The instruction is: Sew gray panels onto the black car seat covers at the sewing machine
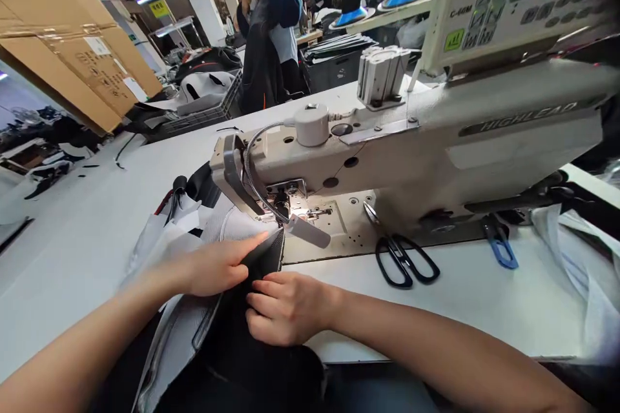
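Note:
A sewing machine point(416, 122) stands on the white table, its small lamp point(310, 232) lighting the needle area. Grey-white and black fabric point(237, 222) runs under the needle and hangs over the table's front edge. My left hand point(213, 266) lies on this fabric just left of the needle, index finger stretched out along it and thumb apart. Beside it, my right hand point(290, 308) has its fingers curled on the black fabric point(256, 361) in front of the machine. What lies under those curled fingers is partly hidden.
Black-handled scissors point(405, 261) lie right of the needle, their tips on the machine bed. Farther right are a blue-handled thread snipper point(502, 246) and white cloth point(571, 264). Behind the table are a crate point(203, 110), a cardboard box point(77, 71) and a person point(276, 26) holding dark fabric.

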`<state>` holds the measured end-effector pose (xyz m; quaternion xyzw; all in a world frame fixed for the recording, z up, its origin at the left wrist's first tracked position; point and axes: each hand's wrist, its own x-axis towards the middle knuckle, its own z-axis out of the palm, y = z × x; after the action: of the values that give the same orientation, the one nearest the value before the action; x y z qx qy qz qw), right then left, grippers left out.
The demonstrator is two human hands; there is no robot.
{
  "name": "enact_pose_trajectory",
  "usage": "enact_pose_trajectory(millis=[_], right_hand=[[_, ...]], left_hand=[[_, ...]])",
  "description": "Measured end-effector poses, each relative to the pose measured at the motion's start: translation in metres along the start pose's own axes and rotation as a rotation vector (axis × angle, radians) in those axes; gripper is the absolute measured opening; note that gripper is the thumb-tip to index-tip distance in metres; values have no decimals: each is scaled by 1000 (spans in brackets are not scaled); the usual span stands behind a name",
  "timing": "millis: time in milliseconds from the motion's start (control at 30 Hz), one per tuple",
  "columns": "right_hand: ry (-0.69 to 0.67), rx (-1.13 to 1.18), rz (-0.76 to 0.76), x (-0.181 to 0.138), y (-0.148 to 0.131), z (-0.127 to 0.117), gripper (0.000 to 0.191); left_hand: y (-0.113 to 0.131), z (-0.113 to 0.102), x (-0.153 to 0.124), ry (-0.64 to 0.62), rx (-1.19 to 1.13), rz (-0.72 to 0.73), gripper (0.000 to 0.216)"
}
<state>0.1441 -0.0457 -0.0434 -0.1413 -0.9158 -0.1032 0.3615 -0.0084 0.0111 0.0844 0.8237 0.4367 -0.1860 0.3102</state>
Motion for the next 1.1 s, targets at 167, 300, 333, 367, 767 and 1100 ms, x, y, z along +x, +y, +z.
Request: enact_pose_trajectory(millis=[167,300,333,367,767,1100], right_hand=[[7,24,112,-12,-5,-4,20],[-80,25,160,-24,-15,10,16],[-86,16,185,-25,-17,13,17],[-84,3,207,-25,-19,14,18],[-93,-120,230,-26,-7,5,16],[-176,-185,400,-29,11,6,25]], left_hand=[[-7,44,12,-71,114,-95,74],[-20,68,16,-10,142,-101,74],[-21,70,16,5,138,-90,71],[-21,70,16,7,145,-88,69],[-8,64,28,-51,315,-133,67],[-9,56,42,11,451,-133,66]])
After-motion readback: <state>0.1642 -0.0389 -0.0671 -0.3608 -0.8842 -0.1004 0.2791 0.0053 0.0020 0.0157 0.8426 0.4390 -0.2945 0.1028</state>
